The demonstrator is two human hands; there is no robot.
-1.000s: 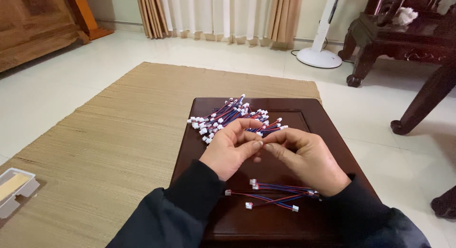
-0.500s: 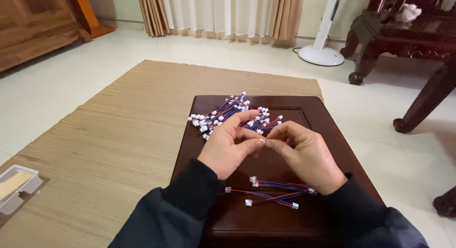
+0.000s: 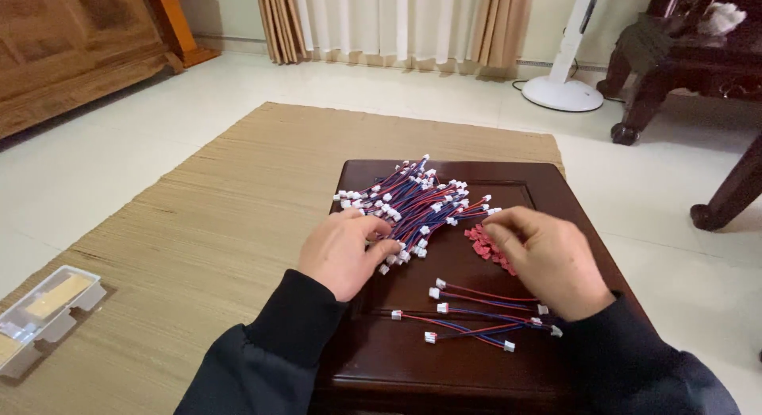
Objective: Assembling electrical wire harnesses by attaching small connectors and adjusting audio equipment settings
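Few wires done, big pile left; left hand grabbing pile wires, right hand pinching red bits.

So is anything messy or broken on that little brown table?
Nothing looks broken or spilled. The big pile of wires is jumbled, with the left hand touching its near edge. A few wires lie crisscrossed nearer the person, and small red pieces sit in a loose heap by the right hand on the table.
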